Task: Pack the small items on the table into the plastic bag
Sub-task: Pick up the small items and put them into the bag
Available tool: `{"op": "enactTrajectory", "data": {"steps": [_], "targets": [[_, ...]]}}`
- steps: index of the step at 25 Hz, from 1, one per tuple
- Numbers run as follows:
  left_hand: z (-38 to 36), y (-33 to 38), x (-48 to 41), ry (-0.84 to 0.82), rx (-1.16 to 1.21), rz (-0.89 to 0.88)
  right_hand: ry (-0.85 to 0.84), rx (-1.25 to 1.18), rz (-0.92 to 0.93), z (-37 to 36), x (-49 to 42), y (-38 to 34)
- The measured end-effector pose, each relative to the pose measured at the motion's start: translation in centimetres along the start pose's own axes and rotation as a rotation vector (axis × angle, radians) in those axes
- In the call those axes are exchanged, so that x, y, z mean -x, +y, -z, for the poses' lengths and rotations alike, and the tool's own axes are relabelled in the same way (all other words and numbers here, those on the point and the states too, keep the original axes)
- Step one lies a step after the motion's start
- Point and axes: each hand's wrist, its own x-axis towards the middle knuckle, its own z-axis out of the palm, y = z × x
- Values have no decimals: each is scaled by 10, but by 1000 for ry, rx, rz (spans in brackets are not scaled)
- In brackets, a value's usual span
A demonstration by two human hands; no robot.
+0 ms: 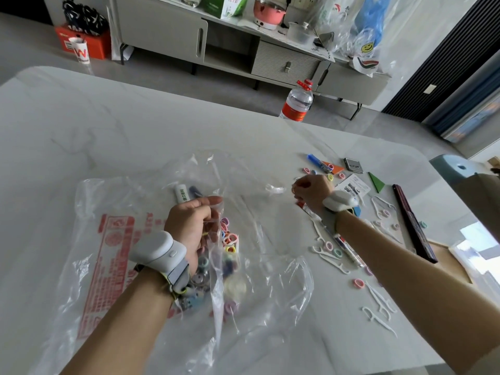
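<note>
View from above a pale marbled table (108, 125), looking down at a person's two bare forearms, each with a grey wrist device. A large clear plastic bag (108, 239) with red print lies crumpled at the centre-left, its long axis running from the near edge away from the viewer. The left hand (189, 223) grips a fold of the film at the bag's far right side and lifts it, so the opening seems to face right. Coloured hair ties (230, 239) and a white tube (181, 193) already sit inside. The things not yet packed are scattered on the table to the right of the bag, well apart from the left hand and close to the right one: a pink hair tie (359, 283), white floss picks (377, 315) mostly slanting from far left to near right, a blue pen (315, 159), a green triangle (377, 182), and a long dark case (411, 223) lying lengthwise, far to near. The right hand (315, 192) hovers at the far left edge of this scatter, between it and the bag's opening, fingers curled inward; whether they pinch something small cannot be told.
</note>
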Motion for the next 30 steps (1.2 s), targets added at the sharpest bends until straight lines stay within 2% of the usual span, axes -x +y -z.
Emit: {"op": "enactTrajectory", "data": {"steps": [2,7,9,11,15,18,21,24,26,30], "targets": [[0,1,3,-3,4,-7,-91,-166,-68,2,40,-4],[-2,0,6,-14,43,-13,-355,-340,-156,-40,89,-48],[-4,1,6,-21,55,-14,-411,-451,-136,-59,91,-72],[-6,2,4,-35,75,-3,-398,-492,-86,-68,89,-79],[-6,0,3,-26,55,-18,-264,-246,3,-59,95,-49],[-7,-3,2,-21,61,-26,-168,30,31,-51,103,-32],[-11,-8,-6,-13,31,-23,-202,231,-4,-61,96,-29],[-12,-9,-15,-43,41,-25,-291,268,-20,-66,93,-38],[-11,-10,-17,-65,63,-22,-363,214,-26,-63,103,-41],[-20,-27,-15,-2,91,2,-500,76,-39,-45,138,-36]]}}
